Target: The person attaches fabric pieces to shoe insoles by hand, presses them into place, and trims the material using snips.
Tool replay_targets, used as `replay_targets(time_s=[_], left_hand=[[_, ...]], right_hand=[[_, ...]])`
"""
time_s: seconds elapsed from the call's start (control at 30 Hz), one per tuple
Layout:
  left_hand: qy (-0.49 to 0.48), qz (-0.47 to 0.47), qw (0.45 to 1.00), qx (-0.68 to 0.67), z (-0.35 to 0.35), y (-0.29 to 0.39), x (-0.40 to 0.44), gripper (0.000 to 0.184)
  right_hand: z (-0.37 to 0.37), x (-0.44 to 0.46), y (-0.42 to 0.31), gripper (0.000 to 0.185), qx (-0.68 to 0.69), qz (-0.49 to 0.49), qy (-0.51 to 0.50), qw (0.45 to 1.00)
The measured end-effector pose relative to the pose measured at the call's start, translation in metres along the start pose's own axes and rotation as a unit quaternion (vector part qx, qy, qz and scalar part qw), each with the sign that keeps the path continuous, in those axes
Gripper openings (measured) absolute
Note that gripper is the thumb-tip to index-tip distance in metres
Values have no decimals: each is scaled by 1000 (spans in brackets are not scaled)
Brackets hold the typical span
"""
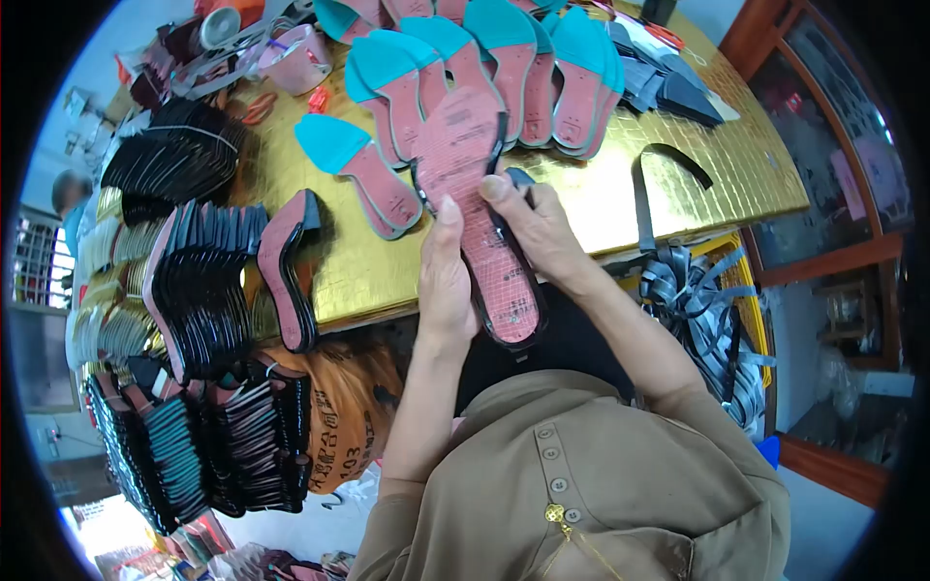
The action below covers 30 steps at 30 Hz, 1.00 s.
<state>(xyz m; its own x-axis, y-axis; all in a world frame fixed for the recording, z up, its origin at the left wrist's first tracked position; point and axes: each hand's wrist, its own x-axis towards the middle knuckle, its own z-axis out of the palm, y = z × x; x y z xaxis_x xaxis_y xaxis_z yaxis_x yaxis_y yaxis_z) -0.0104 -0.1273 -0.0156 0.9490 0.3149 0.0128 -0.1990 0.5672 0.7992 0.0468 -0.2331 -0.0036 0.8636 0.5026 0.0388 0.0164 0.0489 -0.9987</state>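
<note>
Between my two hands is a pink shoe insole [502,281] with printed black marks and a glossy black edge strip, its heel end toward my body. My left hand [446,276] grips its left edge, thumb on the pink face. On the right edge, my right hand [539,228] presses its thumb onto the insole near the middle; its other fingers are partly hidden underneath. Just beyond lie several pink insoles with turquoise toe parts, one of them [363,174] apart at the left. A single black-edged insole [281,271] leans against the stack at the table's left edge.
Stacks of black-edged insoles [208,300] line the left side of the gold-covered table [736,184]. A black strip [644,198] hangs over its front edge above a yellow crate [760,320] of grey strips. A pink cup [295,60] and dark fabric pieces [668,82] sit farther back.
</note>
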Motion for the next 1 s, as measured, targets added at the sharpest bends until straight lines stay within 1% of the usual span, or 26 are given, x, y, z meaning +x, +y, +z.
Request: replay_targets(time_s=[0.03,0.1,0.13,0.2,0.23,0.37,0.4,0.43,0.47,0.53,0.57,0.6,0.63,0.67,0.7,0.73,0.77,0.8,0.87,1.0], left_hand=[[8,12,1000,-20,3,-1,-1,46],[7,13,1000,-5,-4,1,2,46],[7,13,1000,7,-10,2,3,46],[6,13,999,34,-20,3,5,47],[9,13,999,34,-22,2,7,47],[40,21,994,101,-23,-7,12,48],[40,20,994,103,-24,-8,11,48],[41,-2,996,75,-25,-10,10,48],[41,-23,998,46,-26,-11,9,47],[39,-71,997,-13,-24,-16,8,47],[36,-75,996,-13,-18,-20,7,47],[73,-76,994,-24,-7,-23,5,47],[111,-74,990,-34,3,-24,4,46],[154,-70,985,-44,10,-24,3,46],[197,-64,977,-54,11,-23,1,46],[203,-61,976,-52,7,-21,1,46],[175,-36,983,-50,-1,-18,1,45],[147,-13,988,-45,-9,-15,1,44],[86,25,995,-34,-22,-14,-2,44],[88,9,994,-61,-24,-21,1,45]], right_hand=[[3,3,3,39,-16,32,-18,999],[6,-6,4,37,3,48,-47,998],[10,-15,3,37,4,51,-52,997],[17,-37,2,33,66,52,-36,996],[18,-45,3,33,67,54,-38,996],[13,-68,6,28,91,138,-60,984],[7,-65,9,26,80,111,-88,987],[2,-55,12,24,68,81,-116,988],[-2,-45,5,24,70,79,-115,988],[-12,-24,-14,21,57,86,-21,994],[-14,-9,-15,25,45,51,-12,998],[-12,1,-15,28,32,18,-4,999],[-8,3,-11,28,33,18,-2,999],[-2,5,-3,28,-46,-57,-15,997],[2,5,2,28,-123,-133,-29,983],[8,-5,2,28,-99,-110,-28,989],[15,-22,1,27,-76,-89,-28,993],[18,-38,-2,27,-72,-90,-36,993],[14,-67,-9,26,-44,64,-87,993],[9,-73,-10,22,-58,33,-91,994]])
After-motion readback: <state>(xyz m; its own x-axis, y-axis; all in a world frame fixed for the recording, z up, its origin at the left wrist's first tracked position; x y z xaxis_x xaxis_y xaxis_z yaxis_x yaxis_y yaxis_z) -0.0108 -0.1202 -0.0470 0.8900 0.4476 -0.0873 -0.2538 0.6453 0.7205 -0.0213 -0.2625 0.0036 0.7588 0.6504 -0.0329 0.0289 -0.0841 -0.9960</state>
